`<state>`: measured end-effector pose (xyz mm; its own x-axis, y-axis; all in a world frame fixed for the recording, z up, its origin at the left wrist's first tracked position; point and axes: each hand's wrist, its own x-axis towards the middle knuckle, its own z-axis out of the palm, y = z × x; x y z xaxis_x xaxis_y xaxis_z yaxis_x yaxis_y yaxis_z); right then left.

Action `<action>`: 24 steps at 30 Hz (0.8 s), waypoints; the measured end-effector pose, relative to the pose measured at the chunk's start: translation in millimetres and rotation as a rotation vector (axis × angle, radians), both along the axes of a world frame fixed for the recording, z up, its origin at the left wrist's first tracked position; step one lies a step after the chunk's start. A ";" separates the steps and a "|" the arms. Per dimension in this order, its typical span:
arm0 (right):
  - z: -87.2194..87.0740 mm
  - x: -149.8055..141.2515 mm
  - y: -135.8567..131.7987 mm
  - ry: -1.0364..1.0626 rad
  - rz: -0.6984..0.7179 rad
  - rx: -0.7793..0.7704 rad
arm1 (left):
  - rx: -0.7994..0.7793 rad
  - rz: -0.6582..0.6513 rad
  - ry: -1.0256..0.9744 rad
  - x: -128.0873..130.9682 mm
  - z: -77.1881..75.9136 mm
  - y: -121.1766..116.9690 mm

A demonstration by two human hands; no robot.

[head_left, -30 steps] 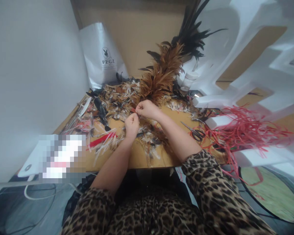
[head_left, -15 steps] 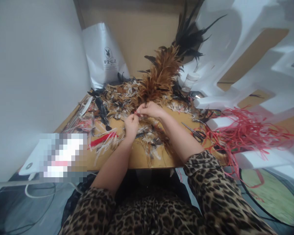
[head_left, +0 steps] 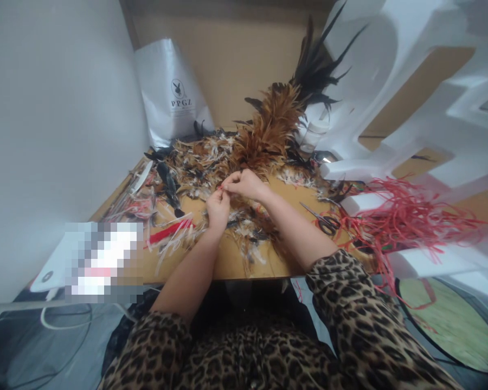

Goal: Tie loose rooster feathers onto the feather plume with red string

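Observation:
My left hand (head_left: 218, 210) is closed, its thumb and finger pinching a thin red string (head_left: 220, 187). Right beside it, my right hand (head_left: 247, 185) pinches at the same red string, fingertips almost touching the left ones. Just beyond my hands rises a long bundle of feathers (head_left: 271, 127), brown at its lower part and black at the long tips (head_left: 317, 70), leaning away to the right. My fingers hide its lower end, and how the string runs there cannot be made out. Loose brown and white feathers (head_left: 203, 162) lie around my hands on the table.
Scissors (head_left: 327, 223) lie right of my forearm, near a tangle of red strings (head_left: 415, 216) over white foam pieces (head_left: 427, 262). A silver bag (head_left: 168, 89) stands at the back left. A red strip (head_left: 166, 232) lies at left, with a white jar (head_left: 315, 135) behind at right.
My right hand has shifted slightly left, its fingers still pinched close to the left hand. The feather bundle's black tips have swung a little. The left hand stays nearly in place.

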<state>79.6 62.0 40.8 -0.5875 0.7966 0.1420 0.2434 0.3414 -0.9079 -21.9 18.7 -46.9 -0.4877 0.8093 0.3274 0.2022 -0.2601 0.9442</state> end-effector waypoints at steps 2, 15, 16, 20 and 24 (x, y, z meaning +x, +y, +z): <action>3.8 -1.0 -1.1 -0.016 -0.025 -0.043 | 0.006 -0.005 0.007 0.9 0.1 0.0; 10.0 -4.0 -1.7 -0.142 -0.030 -0.074 | 0.126 -0.105 -0.136 6.9 2.9 -2.5; 9.2 -4.4 -1.5 -0.146 -0.047 -0.064 | 0.131 -0.109 -0.128 7.9 4.2 -3.8; 4.0 -6.1 0.3 -0.157 -0.117 -0.022 | 0.130 -0.107 -0.103 10.4 7.4 -6.9; 3.6 -6.9 -1.4 -0.144 -0.120 -0.035 | 0.145 -0.103 -0.108 10.2 4.7 -5.5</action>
